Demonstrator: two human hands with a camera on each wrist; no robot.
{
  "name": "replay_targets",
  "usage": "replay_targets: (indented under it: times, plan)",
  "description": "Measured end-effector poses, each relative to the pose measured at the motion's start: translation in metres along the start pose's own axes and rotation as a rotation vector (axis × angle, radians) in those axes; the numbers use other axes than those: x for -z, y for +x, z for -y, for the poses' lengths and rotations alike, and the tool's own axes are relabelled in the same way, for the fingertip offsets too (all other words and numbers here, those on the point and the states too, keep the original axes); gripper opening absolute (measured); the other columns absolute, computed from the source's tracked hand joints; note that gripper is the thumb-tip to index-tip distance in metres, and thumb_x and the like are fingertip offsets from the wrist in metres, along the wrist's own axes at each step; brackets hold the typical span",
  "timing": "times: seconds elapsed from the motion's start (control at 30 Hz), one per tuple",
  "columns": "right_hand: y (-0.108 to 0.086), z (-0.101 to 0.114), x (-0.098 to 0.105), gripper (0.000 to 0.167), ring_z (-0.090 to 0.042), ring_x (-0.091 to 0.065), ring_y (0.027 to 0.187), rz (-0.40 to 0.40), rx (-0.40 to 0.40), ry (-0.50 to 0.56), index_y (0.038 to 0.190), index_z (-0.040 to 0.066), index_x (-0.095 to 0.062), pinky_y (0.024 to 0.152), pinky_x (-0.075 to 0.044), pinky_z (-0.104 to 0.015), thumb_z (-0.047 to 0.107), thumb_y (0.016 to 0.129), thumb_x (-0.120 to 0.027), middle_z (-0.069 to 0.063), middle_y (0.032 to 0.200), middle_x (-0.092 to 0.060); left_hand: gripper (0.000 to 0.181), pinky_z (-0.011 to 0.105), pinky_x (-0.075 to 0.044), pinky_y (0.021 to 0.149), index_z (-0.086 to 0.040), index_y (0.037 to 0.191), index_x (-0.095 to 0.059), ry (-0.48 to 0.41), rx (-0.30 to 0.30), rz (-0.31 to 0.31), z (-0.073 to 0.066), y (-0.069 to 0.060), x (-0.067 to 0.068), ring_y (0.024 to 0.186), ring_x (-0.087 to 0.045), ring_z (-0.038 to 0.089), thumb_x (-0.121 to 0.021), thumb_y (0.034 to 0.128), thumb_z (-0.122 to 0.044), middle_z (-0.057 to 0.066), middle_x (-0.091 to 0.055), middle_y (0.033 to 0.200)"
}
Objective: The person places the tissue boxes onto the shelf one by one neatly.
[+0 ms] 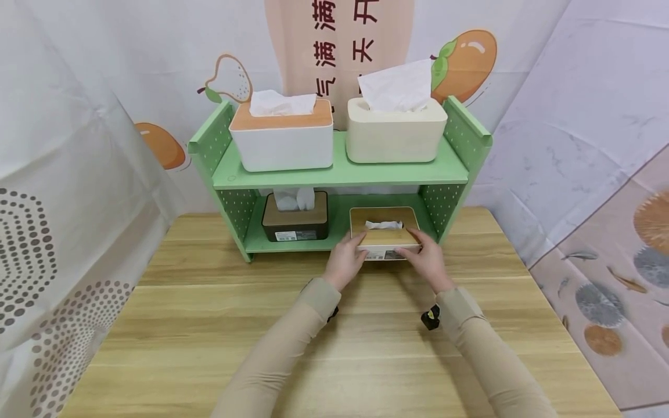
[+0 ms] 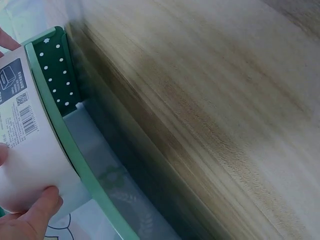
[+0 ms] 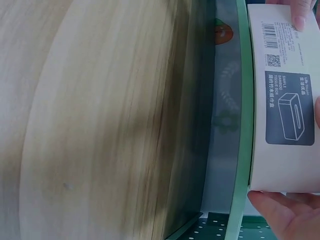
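A white tissue box (image 1: 381,215) with a wood-look lid sits at the right of the lower shelf, near its front edge. Its slot shows a short bit of tissue. My left hand (image 1: 344,264) grips the box's left front corner, while my right hand (image 1: 430,264) holds the right one, thumbs on the front face. In the left wrist view, fingers of the left hand (image 2: 37,215) touch the box's side (image 2: 40,160). The right wrist view has the right hand (image 3: 285,212) at the box's end, beside a label (image 3: 290,107) with a box drawing.
The green two-tier shelf (image 1: 292,179) stands at the back of the wooden table (image 1: 209,325). Left on the lower tier is a dark tissue box (image 1: 295,217). The upper tier bears a white tissue box with wooden lid (image 1: 284,145) and a cream tissue box (image 1: 397,139).
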State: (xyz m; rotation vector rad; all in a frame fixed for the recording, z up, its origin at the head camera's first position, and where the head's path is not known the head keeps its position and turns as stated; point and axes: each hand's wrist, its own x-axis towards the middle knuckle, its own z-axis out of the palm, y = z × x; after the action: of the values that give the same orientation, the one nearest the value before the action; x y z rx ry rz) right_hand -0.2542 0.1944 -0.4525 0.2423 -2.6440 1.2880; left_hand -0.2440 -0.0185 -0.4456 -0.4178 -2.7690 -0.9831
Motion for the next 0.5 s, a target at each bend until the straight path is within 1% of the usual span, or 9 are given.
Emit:
replay_targets:
  times: [0.03,0.07,0.1,0.17,0.27,0.33,0.37,0.43,0.5]
  plan:
    - [-0.001,0.0,0.0,0.062,-0.032,-0.058,0.102,0.0,0.005,0.001,0.135,0.001,-0.049,0.085,-0.048,-0.045,0.021,0.082,-0.075,-0.022,0.137,-0.05,0.047,0.042,-0.046,0.098,-0.009,0.136,-0.051,-0.001,0.003,0.001,0.0,0.0,0.0,0.125,-0.048,0.039,-0.063,0.092,-0.02,0.029,-0.042,0.141]
    - [-0.001,0.0,0.0,0.062,-0.034,-0.055,0.112,0.001,0.013,-0.003,0.135,0.001,-0.048,0.091,-0.046,-0.047,0.02,0.083,-0.074,-0.022,0.137,-0.05,0.048,0.043,-0.046,0.097,-0.009,0.137,-0.05,0.003,0.004,0.004,0.001,-0.001,-0.001,0.123,-0.05,0.038,-0.062,0.0926,-0.021,0.029,-0.041,0.142]
    - [-0.002,0.001,-0.001,0.061,-0.035,-0.052,0.117,0.002,0.022,-0.009,0.135,0.0,-0.048,0.093,-0.044,-0.049,0.02,0.083,-0.074,-0.022,0.137,-0.05,0.048,0.044,-0.047,0.096,-0.009,0.138,-0.049,0.013,0.005,0.004,0.002,-0.002,-0.001,0.12,-0.053,0.038,-0.061,0.0934,-0.022,0.029,-0.039,0.142]
    - [-0.004,0.001,0.0,0.061,-0.038,-0.049,0.12,-0.003,0.049,-0.035,0.135,0.0,-0.047,0.097,-0.041,-0.051,0.02,0.084,-0.073,-0.024,0.137,-0.048,0.049,0.046,-0.05,0.092,-0.009,0.141,-0.046,0.042,-0.002,0.0,0.002,-0.005,-0.001,0.117,-0.055,0.04,-0.058,0.0948,-0.024,0.029,-0.037,0.144]
    - [-0.01,0.002,0.002,0.058,-0.042,-0.044,0.123,-0.03,0.101,-0.083,0.134,-0.002,-0.048,0.099,-0.039,-0.056,0.019,0.085,-0.072,-0.029,0.138,-0.043,0.053,0.05,-0.049,0.092,-0.009,0.143,-0.041,0.091,-0.03,-0.017,0.001,-0.012,0.001,0.121,-0.051,0.043,-0.056,0.0954,-0.026,0.029,-0.031,0.148]
    - [-0.017,0.003,0.003,0.055,-0.047,-0.038,0.128,-0.064,0.148,-0.119,0.131,-0.003,-0.05,0.103,-0.034,-0.06,0.017,0.085,-0.072,-0.032,0.138,-0.039,0.054,0.052,-0.046,0.095,-0.008,0.143,-0.04,0.118,-0.065,-0.04,-0.001,-0.017,0.004,0.128,-0.042,0.045,-0.056,0.0944,-0.024,0.03,-0.027,0.149]
    - [-0.02,0.003,0.003,0.053,-0.048,-0.036,0.128,-0.079,0.173,-0.137,0.129,-0.004,-0.05,0.102,-0.033,-0.061,0.016,0.084,-0.072,-0.034,0.139,-0.037,0.054,0.052,-0.044,0.099,-0.008,0.143,-0.039,0.129,-0.081,-0.045,-0.002,-0.019,0.006,0.131,-0.038,0.045,-0.057,0.0938,-0.023,0.029,-0.026,0.149]
    - [-0.028,0.003,0.003,0.05,-0.051,-0.038,0.125,-0.117,0.236,-0.176,0.125,-0.004,-0.052,0.1,-0.034,-0.063,0.013,0.083,-0.073,-0.036,0.138,-0.036,0.055,0.052,-0.037,0.105,-0.007,0.142,-0.04,0.151,-0.121,-0.05,-0.005,-0.026,0.009,0.135,-0.032,0.044,-0.059,0.0927,-0.022,0.028,-0.025,0.149]
    - [-0.036,0.002,0.002,0.048,-0.052,-0.041,0.12,-0.151,0.299,-0.227,0.122,-0.004,-0.054,0.098,-0.036,-0.063,0.01,0.081,-0.074,-0.037,0.136,-0.037,0.054,0.051,-0.034,0.108,-0.007,0.141,-0.04,0.178,-0.158,-0.033,-0.007,-0.032,0.01,0.137,-0.028,0.043,-0.059,0.0926,-0.022,0.027,-0.024,0.149]
